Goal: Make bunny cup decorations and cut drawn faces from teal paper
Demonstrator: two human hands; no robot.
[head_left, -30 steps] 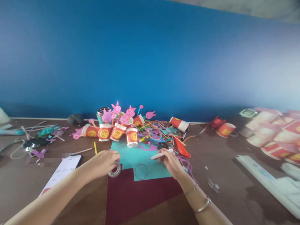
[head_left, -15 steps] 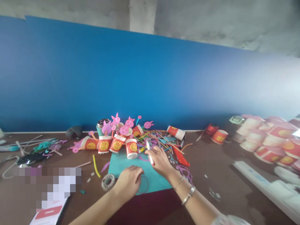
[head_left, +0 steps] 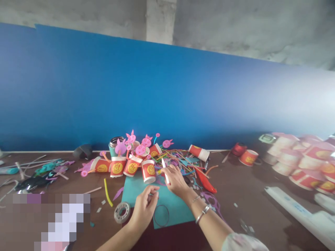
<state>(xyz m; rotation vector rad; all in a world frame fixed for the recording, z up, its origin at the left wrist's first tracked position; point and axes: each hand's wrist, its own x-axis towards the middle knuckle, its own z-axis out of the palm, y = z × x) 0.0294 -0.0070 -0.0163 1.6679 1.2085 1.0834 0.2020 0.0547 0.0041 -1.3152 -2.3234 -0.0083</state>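
Head view, watched from my remote station. The pen (head_left: pixel 164 165) is in the right hand (head_left: pixel 173 177), above the far part of the teal paper (head_left: pixel 180 210); its fingers are pinching the barrel, thumb against one side. Long axis: steep, running mainly away from the wearer and leaning a little left at the far end, so the narrow white end points toward the blue wall (head_left: pixel 167 94) and the red-marked end faces back to the wearer. The left hand (head_left: pixel 146 204) is near that red-marked end, to its left and closer to the wearer, with a visible gap between; I see no contact. Left fingers are half curled with the thumb drawn toward them; I cannot tell whether a small thing sits inside. Drawn circle (head_left: pixel 161 215) on the paper: just right of the left hand and on the wearer's side of the pen, so I note the left hand as nearer to it and the narrow end as facing away from it. Tape roll (head_left: pixel 121 220) lies flat, left of the left hand, apart from it. Closest paper cup (head_left: pixel 148 171) stands beyond the left fingertips, left of the pen, apart from both.
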